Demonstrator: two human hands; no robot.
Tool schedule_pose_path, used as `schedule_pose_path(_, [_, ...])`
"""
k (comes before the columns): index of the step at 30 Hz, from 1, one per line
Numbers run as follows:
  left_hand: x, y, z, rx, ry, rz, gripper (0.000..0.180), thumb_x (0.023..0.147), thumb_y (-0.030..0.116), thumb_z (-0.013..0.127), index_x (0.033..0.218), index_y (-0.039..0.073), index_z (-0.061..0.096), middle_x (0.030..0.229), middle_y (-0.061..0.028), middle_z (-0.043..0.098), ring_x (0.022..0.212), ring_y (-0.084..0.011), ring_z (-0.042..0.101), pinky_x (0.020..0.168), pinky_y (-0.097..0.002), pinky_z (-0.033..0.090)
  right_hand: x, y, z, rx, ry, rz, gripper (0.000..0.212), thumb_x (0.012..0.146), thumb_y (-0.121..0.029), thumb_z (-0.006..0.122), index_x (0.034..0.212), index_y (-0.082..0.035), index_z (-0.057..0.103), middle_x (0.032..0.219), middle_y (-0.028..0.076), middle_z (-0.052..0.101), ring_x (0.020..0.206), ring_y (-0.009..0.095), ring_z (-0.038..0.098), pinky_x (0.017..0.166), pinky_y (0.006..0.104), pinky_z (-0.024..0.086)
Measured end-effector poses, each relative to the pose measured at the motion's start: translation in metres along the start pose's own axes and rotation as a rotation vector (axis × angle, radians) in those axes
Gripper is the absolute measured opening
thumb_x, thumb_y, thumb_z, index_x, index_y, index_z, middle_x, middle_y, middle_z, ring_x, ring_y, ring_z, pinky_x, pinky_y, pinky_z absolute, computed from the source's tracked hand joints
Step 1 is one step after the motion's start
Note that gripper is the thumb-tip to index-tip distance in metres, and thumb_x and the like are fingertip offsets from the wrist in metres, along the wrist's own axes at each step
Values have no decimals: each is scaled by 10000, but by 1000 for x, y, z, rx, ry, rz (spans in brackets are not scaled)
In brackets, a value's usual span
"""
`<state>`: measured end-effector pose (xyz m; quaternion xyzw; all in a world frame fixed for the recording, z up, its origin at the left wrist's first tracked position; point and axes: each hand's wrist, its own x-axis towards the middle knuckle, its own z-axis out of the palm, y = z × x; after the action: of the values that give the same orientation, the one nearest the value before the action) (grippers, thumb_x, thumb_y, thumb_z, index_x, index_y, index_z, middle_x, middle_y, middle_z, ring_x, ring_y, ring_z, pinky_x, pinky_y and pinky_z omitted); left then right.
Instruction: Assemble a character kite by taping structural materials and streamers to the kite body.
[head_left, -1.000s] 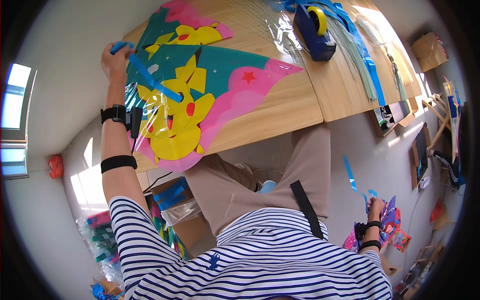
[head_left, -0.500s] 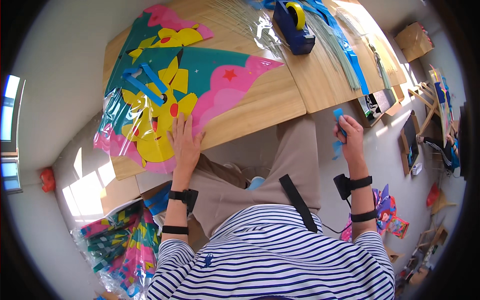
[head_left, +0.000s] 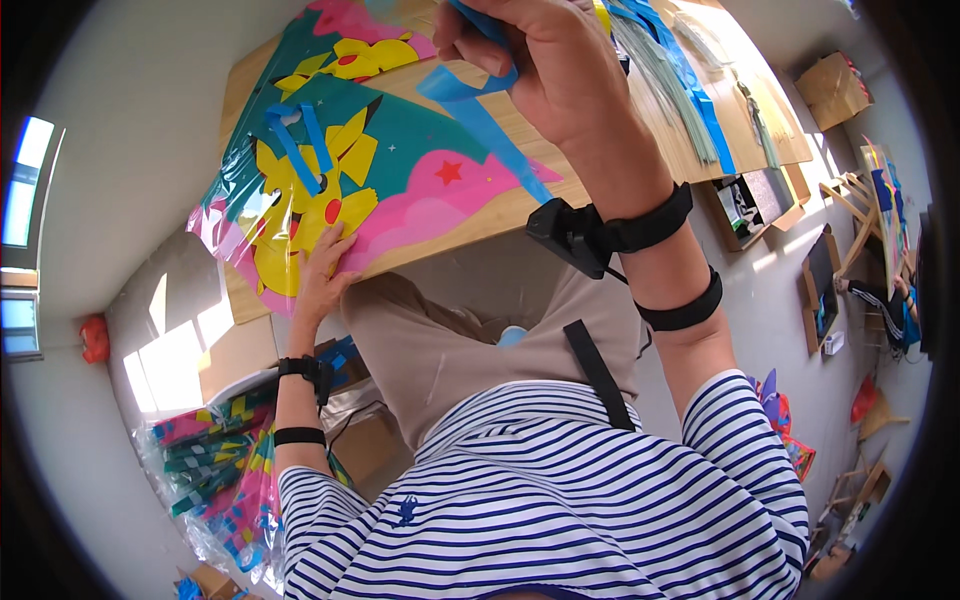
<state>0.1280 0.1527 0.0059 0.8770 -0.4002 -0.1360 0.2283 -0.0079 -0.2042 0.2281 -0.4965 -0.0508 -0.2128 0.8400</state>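
A triangular printed sheet [head_left: 420,165] of teal and pink plastic, with yellow cartoon figures, lies along the table's near left edge. My left hand [head_left: 322,275] rests on its lower edge, fingers spread. Raised close to the camera, my right hand [head_left: 570,75] is closed round a blue ribbon strip [head_left: 485,130], whose loose end hangs down over the sheet's pink corner. Another folded blue strip [head_left: 293,150] lies on the yellow figure. Farther back sits a second similar printed sheet [head_left: 365,58], partly overlapped.
Thin pale rods [head_left: 665,100] and long blue strips [head_left: 690,80] lie on the right part of the wooden table [head_left: 785,125]. A cardboard box [head_left: 765,215] stands below its right edge. Folded printed sheets in clear plastic [head_left: 225,470] are at lower left. Another person [head_left: 895,300] is at far right.
My right hand has risen from beside my right knee, up and left over the table, bringing the blue strip. My left hand has shifted slightly left, still on the sheet.
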Motion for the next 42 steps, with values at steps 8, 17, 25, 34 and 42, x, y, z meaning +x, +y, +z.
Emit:
schedule_pose_path(8, [2,49,27,-137,304,20,420,790,87,756,1200,43,676,1330,-153,637,1304,-362,535,1106,-471,395,-155,131,-110,-255,622,576,190,949,-160,652,960,20,713,683,69,656,520,87,522,476,239,376])
schedule_pose_path(17, [20,190,96,-312,283,233,382,799,35,743,1171,25,662,1275,-172,652,1229,-382,576,1056,-439,448,-205,142,-116,-192,708,731,197,953,-162,655,850,3,687,641,55,635,481,87,477,450,236,333])
schedule_pose_path(25, [32,219,77,-660,252,106,347,831,31,737,1170,5,666,1218,-152,687,1157,-286,644,998,-370,487,-204,91,-78,-180,327,689,179,953,-203,691,929,-28,720,643,-34,555,543,31,476,467,205,295])
schedule_pose_path(34, [40,229,67,-701,428,-2,244,913,-1,651,1157,7,670,1133,-131,708,1062,-241,673,873,-326,527,-155,78,-72,-54,386,417,230,965,-184,677,1116,-18,727,703,-21,599,550,36,519,454,200,298])
schedule_pose_path(42, [39,226,104,-437,339,143,341,888,-19,644,1226,20,630,1245,-195,652,1160,-366,622,963,-420,513,-193,133,-126,-124,637,744,271,974,-124,648,1219,-17,694,786,-10,623,558,54,538,429,199,310])
